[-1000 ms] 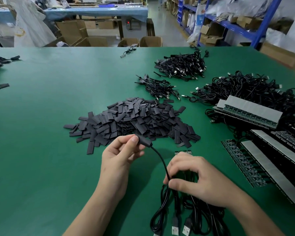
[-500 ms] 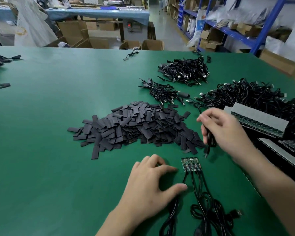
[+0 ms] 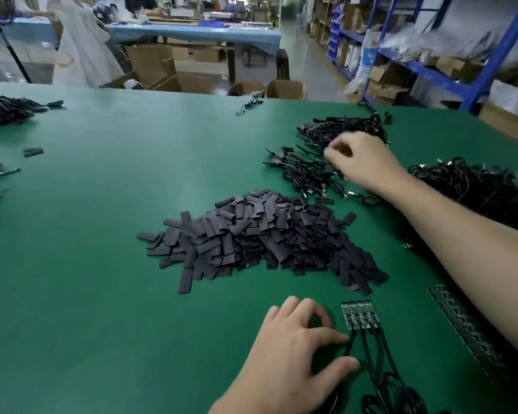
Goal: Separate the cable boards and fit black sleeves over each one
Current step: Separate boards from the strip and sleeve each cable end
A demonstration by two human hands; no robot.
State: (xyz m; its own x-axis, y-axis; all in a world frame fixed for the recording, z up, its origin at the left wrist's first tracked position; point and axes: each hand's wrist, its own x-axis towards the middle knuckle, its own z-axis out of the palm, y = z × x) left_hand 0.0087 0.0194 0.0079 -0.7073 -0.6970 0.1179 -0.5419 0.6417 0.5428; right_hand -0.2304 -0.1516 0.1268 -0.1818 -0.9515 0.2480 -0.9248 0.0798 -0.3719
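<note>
A joined strip of small cable boards lies flat on the green table, its black cables trailing toward me. My left hand rests beside the strip, fingers loosely bent, index fingertip touching the leftmost cable. A big heap of flat black sleeves sits in the middle. My right hand reaches far over a pile of sleeved cables, fingers curled downward and blurred; whether it holds anything is unclear.
A second finished pile lies farther back, and a large tangle of cables fills the right. A panel of unseparated boards lies under my right forearm. More cables sit at the far left; boxes and shelving stand beyond.
My right hand carried the sleeved cable from near me out to the far pile. My left hand let go of the cable and settled beside the board strip.
</note>
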